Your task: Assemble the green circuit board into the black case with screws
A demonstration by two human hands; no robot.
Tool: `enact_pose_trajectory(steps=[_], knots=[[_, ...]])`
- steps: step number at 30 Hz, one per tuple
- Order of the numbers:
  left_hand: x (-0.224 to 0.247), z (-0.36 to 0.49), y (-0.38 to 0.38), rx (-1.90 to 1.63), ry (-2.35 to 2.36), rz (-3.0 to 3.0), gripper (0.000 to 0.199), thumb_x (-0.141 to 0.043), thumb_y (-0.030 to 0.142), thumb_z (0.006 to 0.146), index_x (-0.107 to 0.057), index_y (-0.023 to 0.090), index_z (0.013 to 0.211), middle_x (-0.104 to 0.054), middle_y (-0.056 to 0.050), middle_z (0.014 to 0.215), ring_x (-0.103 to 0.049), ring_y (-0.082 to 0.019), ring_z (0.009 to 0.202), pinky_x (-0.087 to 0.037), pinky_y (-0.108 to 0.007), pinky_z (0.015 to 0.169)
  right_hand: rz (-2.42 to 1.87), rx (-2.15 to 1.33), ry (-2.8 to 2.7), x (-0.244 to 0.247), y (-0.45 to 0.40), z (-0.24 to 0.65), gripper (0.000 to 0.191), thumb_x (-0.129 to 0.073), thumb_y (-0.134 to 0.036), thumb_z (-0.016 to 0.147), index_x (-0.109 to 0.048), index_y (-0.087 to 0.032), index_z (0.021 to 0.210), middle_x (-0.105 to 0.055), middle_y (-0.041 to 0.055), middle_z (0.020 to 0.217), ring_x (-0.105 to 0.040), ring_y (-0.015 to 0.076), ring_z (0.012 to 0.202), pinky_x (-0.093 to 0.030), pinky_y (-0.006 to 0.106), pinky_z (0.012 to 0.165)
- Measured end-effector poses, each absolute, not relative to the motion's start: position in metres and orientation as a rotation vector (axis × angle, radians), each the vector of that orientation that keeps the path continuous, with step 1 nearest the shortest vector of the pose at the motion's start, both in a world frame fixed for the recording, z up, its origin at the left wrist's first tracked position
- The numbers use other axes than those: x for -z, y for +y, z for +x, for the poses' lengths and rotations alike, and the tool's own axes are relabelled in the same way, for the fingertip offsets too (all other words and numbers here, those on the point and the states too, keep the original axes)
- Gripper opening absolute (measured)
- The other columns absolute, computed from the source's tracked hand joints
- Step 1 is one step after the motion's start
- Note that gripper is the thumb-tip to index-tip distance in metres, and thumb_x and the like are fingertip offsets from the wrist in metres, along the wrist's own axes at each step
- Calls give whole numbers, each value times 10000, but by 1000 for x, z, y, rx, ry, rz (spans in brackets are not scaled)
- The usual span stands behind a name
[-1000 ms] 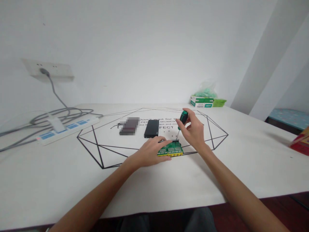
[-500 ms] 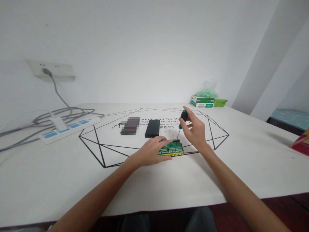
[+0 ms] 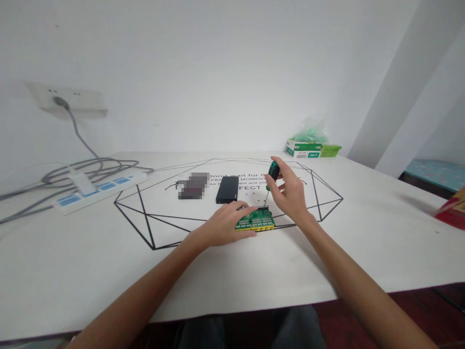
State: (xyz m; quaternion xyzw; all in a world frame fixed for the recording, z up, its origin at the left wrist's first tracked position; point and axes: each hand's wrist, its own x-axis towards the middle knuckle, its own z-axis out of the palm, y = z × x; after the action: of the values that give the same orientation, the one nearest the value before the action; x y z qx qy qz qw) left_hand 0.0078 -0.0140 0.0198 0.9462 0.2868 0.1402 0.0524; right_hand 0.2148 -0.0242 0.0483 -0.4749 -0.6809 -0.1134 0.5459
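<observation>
A green circuit board point(image 3: 256, 220) with a yellow front edge lies on the white table. My left hand point(image 3: 225, 224) grips its left side, thumb and fingers on opposite edges. In my right hand point(image 3: 288, 191) is a screwdriver point(image 3: 273, 172) with a green and black handle, held nearly upright, its thin shaft pointing down. The tip meets the board near its back edge; the exact contact spot is too small to make out. Just behind the board sits a black rectangular case point(image 3: 227, 189). Several tiny dark dots, perhaps screws, lie on the table behind the board.
A pixelated dark object point(image 3: 194, 186) lies left of the case. On the left are a power strip point(image 3: 101, 192) and coiled grey cables point(image 3: 90, 167). Green and white boxes point(image 3: 304, 149) with a plastic bag stand at the back right. A red box point(image 3: 452, 211) is at the far right.
The whole view has shifted slightly, moving everything a little up and left in the picture. Both hands keep their holds, and the screwdriver still points down at the board.
</observation>
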Motion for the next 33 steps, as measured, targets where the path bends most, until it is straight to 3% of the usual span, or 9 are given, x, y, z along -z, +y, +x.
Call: enact_pose_trajectory(steps=[3, 8, 12, 14, 19, 24, 30, 33], knots=[[-20, 7, -15, -426, 869, 2882, 620, -608, 504, 850, -458, 233, 1387, -538, -122, 1274, -536, -284, 1103, -443, -419, 932, -1124, 242, -1628, -48, -23, 216, 484, -464, -319, 921, -425, -201, 1389, -656, 61, 899, -596, 153, 668, -492, 280, 555], [-20, 7, -15, -428, 871, 2882, 615, -606, 501, 852, -461, 230, 1385, -537, -122, 1276, -532, -282, 1106, -441, -410, 927, -1173, 308, -1578, -49, -23, 218, 461, -548, -392, 879, -506, -208, 1299, -639, 28, 789, -574, 142, 590, -479, 277, 557], [-21, 8, -15, -437, 867, 2881, 614, -604, 504, 850, -453, 252, 1389, -544, -111, 1259, -541, -273, 1085, -448, -393, 905, -1218, 267, -1622, -47, -23, 218, 526, -466, -352, 913, -393, -181, 1405, -656, 35, 798, -542, 131, 508, -458, 289, 545], [-21, 8, -14, -440, 866, 2884, 607, -601, 506, 852, -455, 258, 1387, -546, -109, 1255, -541, -273, 1086, -448, -395, 906, -1223, 282, -1621, -45, -22, 218, 562, -472, -356, 906, -355, -177, 1426, -656, 26, 768, -550, 144, 514, -459, 302, 564], [-20, 8, -14, -447, 849, 2889, 607, -600, 503, 855, -456, 245, 1385, -541, -115, 1265, -542, -273, 1086, -446, -398, 915, -1218, 337, -1628, -44, -22, 218, 557, -531, -443, 872, -427, -194, 1361, -640, 17, 727, -587, 165, 572, -442, 298, 557], [-23, 6, -13, -421, 838, 2873, 643, -624, 508, 829, -455, 242, 1390, -544, -116, 1264, -545, -281, 1080, -448, -412, 914, -1205, 214, -1676, -45, -22, 218, 593, -425, -360, 916, -300, -161, 1460, -646, 20, 730, -590, 164, 559, -449, 297, 549], [-22, -1, -6, -459, 853, 2763, 683, -671, 521, 777, -487, 218, 1361, -565, -119, 1281, -546, -291, 1118, -441, -422, 948, -1204, 192, -1663, -47, -20, 222, 592, -542, -420, 866, -405, -175, 1387, -652, 21, 745, -610, 166, 579, -481, 308, 578], [-19, -2, -4, -505, 864, 2740, 683, -694, 520, 755, -509, 210, 1336, -588, -110, 1284, -539, -290, 1151, -428, -424, 973, -1206, 159, -1711, -48, -20, 222, 599, -505, -405, 891, -353, -180, 1425, -650, 17, 741, -596, 164, 569, -468, 302, 556]])
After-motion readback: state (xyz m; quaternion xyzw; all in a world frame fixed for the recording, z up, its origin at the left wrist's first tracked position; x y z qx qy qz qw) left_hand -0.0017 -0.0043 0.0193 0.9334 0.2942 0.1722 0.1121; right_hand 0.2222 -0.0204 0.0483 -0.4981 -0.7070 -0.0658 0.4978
